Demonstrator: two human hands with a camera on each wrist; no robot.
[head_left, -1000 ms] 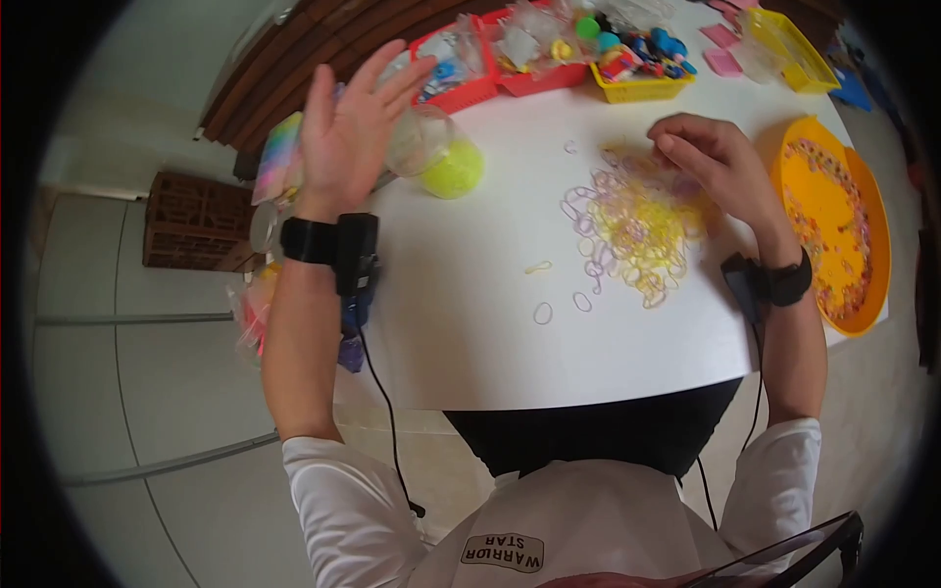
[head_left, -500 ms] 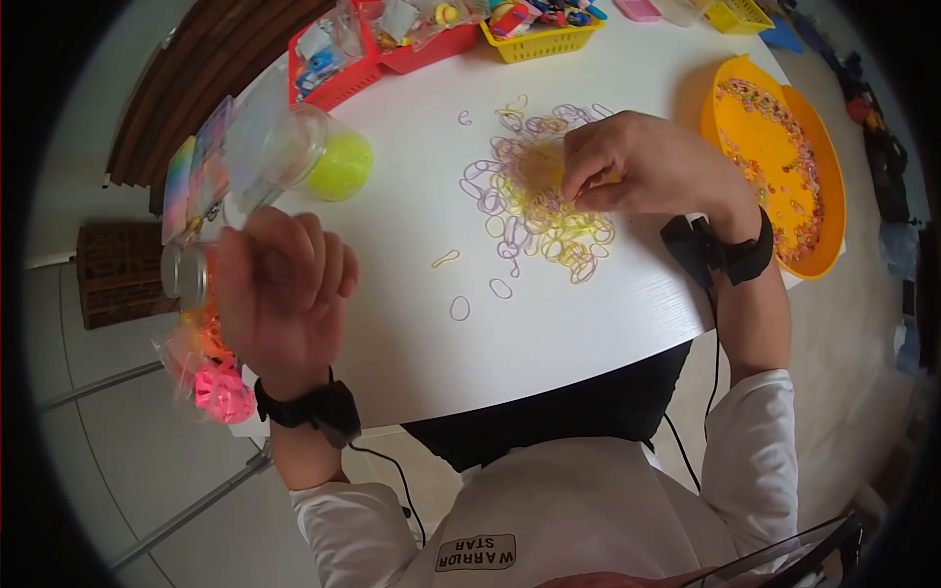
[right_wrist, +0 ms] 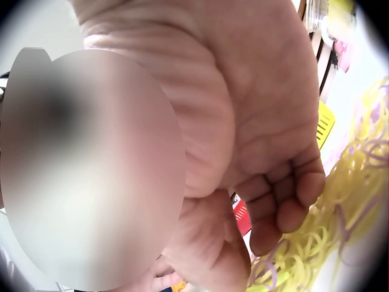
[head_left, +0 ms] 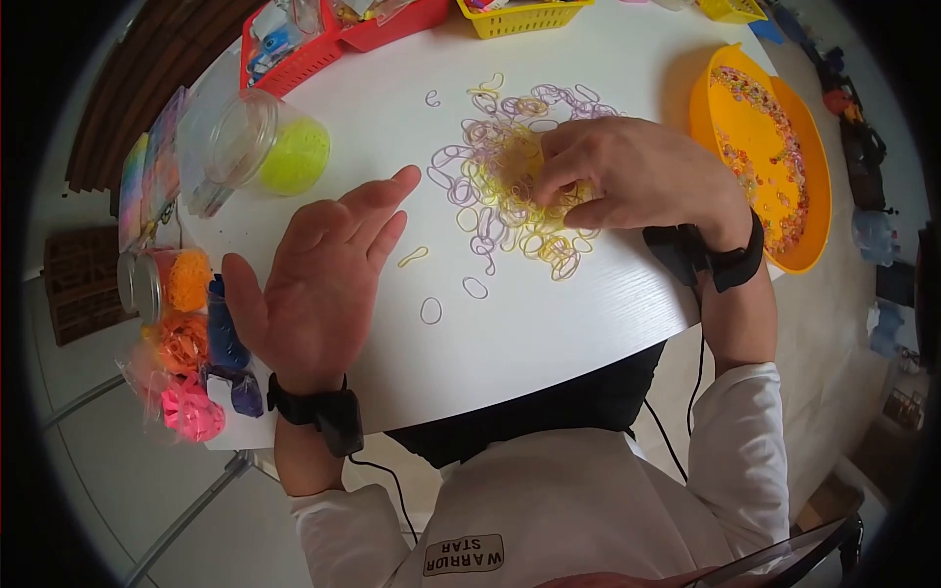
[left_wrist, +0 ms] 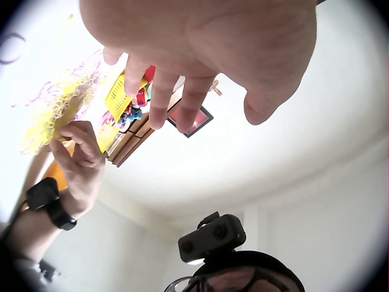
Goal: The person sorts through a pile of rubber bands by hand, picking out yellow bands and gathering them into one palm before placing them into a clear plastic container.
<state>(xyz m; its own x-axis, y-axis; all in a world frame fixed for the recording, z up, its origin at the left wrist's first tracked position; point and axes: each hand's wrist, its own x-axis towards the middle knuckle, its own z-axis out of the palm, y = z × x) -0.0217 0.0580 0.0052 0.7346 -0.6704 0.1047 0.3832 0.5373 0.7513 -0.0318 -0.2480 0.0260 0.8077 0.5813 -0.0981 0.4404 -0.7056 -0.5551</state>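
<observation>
A loose pile of purple and yellow rubber bands (head_left: pixel 505 167) lies on the white table (head_left: pixel 549 323). My right hand (head_left: pixel 642 171) hangs over its right side with fingers bent, index finger and thumb apart. In the right wrist view, the fingertips (right_wrist: pixel 292 213) are right at the yellow bands (right_wrist: pixel 340 225), with no band visible between them. Left of the pile, my left hand (head_left: pixel 319 279) is held above the table, palm up, fingers extended and holding nothing. A few single bands (head_left: pixel 431 311) lie between that hand and the pile.
A clear jar with bright yellow-green contents (head_left: pixel 294 157) lies at the left. Behind are red baskets (head_left: pixel 294 64) and a yellow basket (head_left: pixel 524 22). An orange tray of beads (head_left: pixel 818 220) stands at the right. Bagged orange and pink pieces (head_left: pixel 191 407) sit at the left edge.
My left hand has come down and nearer the body, its fingers curling and then extending again. My right hand has moved over the pile, and its thumb and index finger have parted. The view has shifted.
</observation>
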